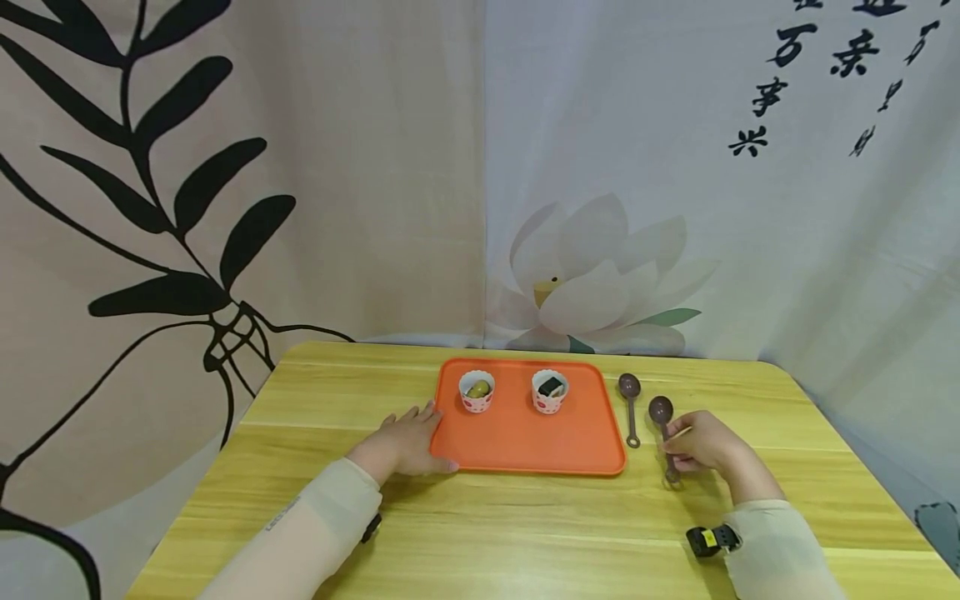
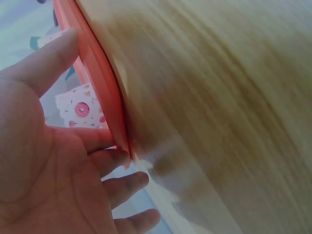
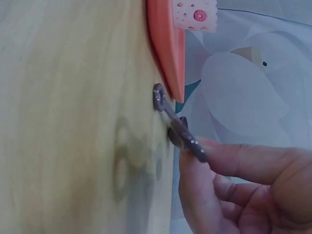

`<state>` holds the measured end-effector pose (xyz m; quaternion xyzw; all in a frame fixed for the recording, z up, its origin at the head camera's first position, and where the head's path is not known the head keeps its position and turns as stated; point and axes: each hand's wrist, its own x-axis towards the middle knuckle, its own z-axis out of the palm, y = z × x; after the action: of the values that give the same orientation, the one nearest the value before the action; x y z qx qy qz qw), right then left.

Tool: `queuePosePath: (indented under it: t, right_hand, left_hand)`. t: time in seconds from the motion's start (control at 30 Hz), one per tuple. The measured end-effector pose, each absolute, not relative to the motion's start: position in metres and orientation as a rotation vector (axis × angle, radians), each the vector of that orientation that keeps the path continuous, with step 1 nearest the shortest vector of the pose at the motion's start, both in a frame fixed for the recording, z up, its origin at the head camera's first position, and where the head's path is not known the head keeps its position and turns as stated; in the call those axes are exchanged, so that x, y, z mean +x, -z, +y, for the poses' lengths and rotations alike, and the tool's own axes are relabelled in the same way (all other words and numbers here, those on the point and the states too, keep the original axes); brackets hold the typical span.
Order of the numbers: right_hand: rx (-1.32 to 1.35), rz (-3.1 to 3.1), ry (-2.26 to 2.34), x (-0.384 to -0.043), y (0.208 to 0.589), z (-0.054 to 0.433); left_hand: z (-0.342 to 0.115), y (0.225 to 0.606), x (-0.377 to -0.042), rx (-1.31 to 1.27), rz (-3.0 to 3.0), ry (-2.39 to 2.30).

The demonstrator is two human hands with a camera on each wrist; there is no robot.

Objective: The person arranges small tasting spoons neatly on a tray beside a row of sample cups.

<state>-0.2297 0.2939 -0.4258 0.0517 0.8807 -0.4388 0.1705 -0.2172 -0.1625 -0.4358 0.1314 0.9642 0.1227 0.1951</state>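
Note:
My right hand (image 1: 708,446) pinches a brown spoon (image 1: 662,411) by its handle between thumb and fingers, to the right of the tray; the spoon's bowl points away from me. In the right wrist view the held handle (image 3: 199,150) sticks out past the fingertips. A second brown spoon (image 1: 631,387) lies on the table between the tray and that hand. My left hand (image 1: 405,442) touches the left front corner of the orange tray (image 1: 517,446), fingers spread along its edge and thumb at the front rim. Two patterned paper cups stand on the tray.
The left cup (image 1: 476,403) holds something yellow-green, the right cup (image 1: 547,403) something black and white. A wooden table (image 1: 540,533) carries everything. Behind its far edge hangs a printed curtain (image 1: 390,208). Each wrist wears a strapped camera.

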Motion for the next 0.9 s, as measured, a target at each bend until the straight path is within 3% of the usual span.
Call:
queuePosePath:
  t: [0.9]
  right_hand:
    - [0.047,2.498,1.323,-0.221,0.397,0.288]
  left_hand:
    - [-0.16,0.435,-0.216,0.345,2.707,-0.349]
